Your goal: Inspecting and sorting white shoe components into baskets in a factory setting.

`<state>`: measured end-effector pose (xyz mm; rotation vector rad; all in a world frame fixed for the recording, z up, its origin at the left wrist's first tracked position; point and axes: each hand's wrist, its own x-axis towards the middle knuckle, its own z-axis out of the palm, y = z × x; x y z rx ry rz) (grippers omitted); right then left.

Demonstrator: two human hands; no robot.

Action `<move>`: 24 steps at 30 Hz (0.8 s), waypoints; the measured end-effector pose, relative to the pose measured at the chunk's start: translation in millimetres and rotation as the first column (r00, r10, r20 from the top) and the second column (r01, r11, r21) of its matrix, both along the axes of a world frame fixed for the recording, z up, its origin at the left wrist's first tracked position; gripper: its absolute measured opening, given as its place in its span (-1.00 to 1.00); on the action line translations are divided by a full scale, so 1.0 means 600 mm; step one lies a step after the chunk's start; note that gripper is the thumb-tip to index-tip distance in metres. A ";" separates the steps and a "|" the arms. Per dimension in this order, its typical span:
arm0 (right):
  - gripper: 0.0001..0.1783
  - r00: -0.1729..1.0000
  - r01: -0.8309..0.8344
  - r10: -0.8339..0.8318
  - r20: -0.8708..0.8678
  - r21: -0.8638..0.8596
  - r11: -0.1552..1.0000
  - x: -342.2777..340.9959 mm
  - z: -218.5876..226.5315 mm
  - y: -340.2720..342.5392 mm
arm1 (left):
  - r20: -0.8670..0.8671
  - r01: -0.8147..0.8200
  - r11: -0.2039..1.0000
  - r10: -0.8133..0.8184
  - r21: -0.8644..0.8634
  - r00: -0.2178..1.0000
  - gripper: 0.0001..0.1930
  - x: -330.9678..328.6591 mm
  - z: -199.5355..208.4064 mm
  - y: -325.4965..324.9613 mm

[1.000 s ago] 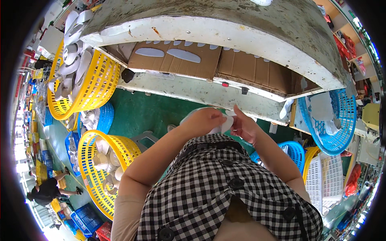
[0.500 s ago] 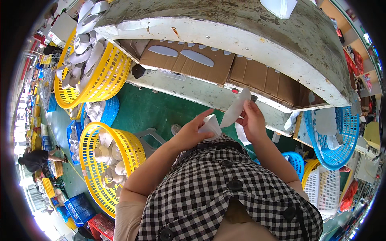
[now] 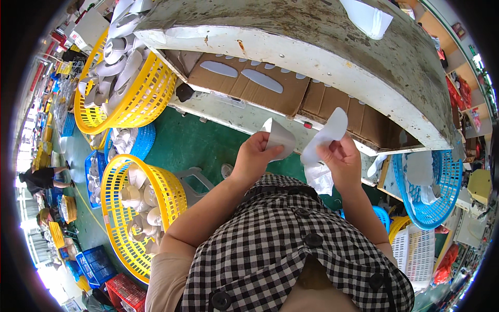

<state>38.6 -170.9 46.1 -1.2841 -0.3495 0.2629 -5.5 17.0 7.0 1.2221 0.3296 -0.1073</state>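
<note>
My left hand (image 3: pixel 252 160) is closed on a curved, pale grey-white piece (image 3: pixel 281 138), pinched at its lower edge by thumb and fingers. To its right, my right hand (image 3: pixel 343 162) grips a white insole-shaped piece (image 3: pixel 332 129) that bends and stands upward from the fingers. Below that hand hangs a thin, crinkled white sheet (image 3: pixel 318 179); whether the same fingers hold it, I cannot tell. The two hands are apart, in front of the checked apron and short of the bench shelf. Flat white insole-shaped pieces (image 3: pixel 262 81) lie on cardboard (image 3: pixel 291 99) inside the shelf.
A worn bench (image 3: pixel 291 26) spans the front, with a white piece (image 3: pixel 368 20) on top. Yellow baskets (image 3: pixel 143 99) of pale, curled shoe parts stand left, near a grey stool (image 3: pixel 193 179). A blue basket (image 3: pixel 434 208) and a white basket (image 3: pixel 416 252) are at the right.
Both hands have moved up slightly and to the right. The piece in my left hand has turned upward. The piece in my right hand has curled and tilted to the right.
</note>
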 end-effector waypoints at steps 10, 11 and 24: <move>-0.74 0.984 0.110 -0.041 0.175 -0.402 0.909 -0.039 0.005 0.038 | 0.051 0.078 0.997 -0.079 0.028 0.996 -0.79 -0.019 0.055 -0.029; -0.73 0.975 0.153 -0.066 0.212 -0.425 0.892 -0.039 0.008 0.039 | 0.049 0.081 0.997 -0.081 0.016 0.995 -0.80 -0.021 0.056 -0.028; -0.66 0.984 0.136 -0.088 0.156 -0.336 0.932 -0.030 -0.002 0.048 | 0.058 0.013 1.000 -0.013 -0.015 0.998 -0.78 -0.037 0.049 -0.034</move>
